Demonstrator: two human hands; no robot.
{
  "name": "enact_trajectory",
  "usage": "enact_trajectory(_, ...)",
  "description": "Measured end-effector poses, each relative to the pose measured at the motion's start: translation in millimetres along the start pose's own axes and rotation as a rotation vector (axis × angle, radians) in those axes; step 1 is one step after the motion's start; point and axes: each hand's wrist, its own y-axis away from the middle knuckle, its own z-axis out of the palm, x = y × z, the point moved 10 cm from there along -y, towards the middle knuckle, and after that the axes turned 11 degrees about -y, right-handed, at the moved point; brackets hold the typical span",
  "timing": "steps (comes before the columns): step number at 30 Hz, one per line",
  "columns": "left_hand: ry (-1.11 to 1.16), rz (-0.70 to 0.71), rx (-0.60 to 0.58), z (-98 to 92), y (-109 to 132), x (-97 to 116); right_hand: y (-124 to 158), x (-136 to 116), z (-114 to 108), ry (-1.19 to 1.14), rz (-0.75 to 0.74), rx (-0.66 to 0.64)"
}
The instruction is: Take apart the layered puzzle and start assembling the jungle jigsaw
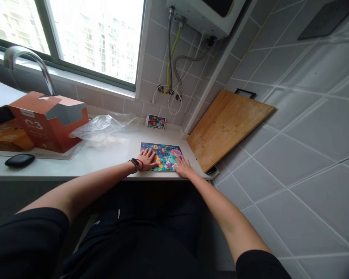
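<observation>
A colourful illustrated panel (165, 155), with a rabbit, flowers and a dark blue top, lies flat at the counter's front edge; it looks like a jigsaw puzzle, though piece lines are too small to make out. My left hand (147, 159) rests flat on its left side, fingers spread, a watch and a red cord at the wrist. On the right edge of the panel lies my right hand (183, 167), its fingers stretched out. Behind the panel, a small card (155, 121) with a similar picture leans against the tiled wall.
Crumpled clear plastic (104, 126) lies left of the panel. Further left are an open orange-red box (50, 128), a black rounded object (19, 160) and a faucet (31, 58). To the right, a wooden board (229, 126) leans on the wall. Hoses (174, 58) hang above from a white wall unit.
</observation>
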Motion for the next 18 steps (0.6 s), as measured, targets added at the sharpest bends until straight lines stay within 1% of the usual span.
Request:
enact_trajectory(3, -0.01, 0.032, 0.055, -2.9, -10.6, 12.3, -9.6, -12.3, -7.8, -0.014, -0.05, 0.053)
enact_trajectory(6, -0.049, 0.12, 0.092, -16.7, -14.4, 15.6, -23.1, -18.5, -18.1, -0.011, -0.092, 0.079)
enact_trajectory(8, -0.09, 0.239, 0.104, -31.1, -13.4, 19.8, -33.0, -17.9, -28.1, -0.007, -0.119, 0.112)
enact_trajectory(11, -0.156, 0.452, 0.111, -53.6, -7.7, 31.3, -45.8, -6.9, -39.1, -0.028, -0.11, 0.184)
enact_trajectory(14, -0.196, 0.615, 0.127, -70.0, -1.9, 42.6, -52.2, 9.5, -35.2, -0.081, -0.061, 0.244)
enact_trajectory(16, -0.206, 0.697, 0.125, -73.4, 1.0, 47.9, -52.8, 19.8, -28.1, -0.125, -0.02, 0.28)
enact_trajectory(18, -0.244, 0.774, 0.135, -71.7, 3.9, 50.7, -52.5, 25.7, -21.5, -0.155, -0.008, 0.306)
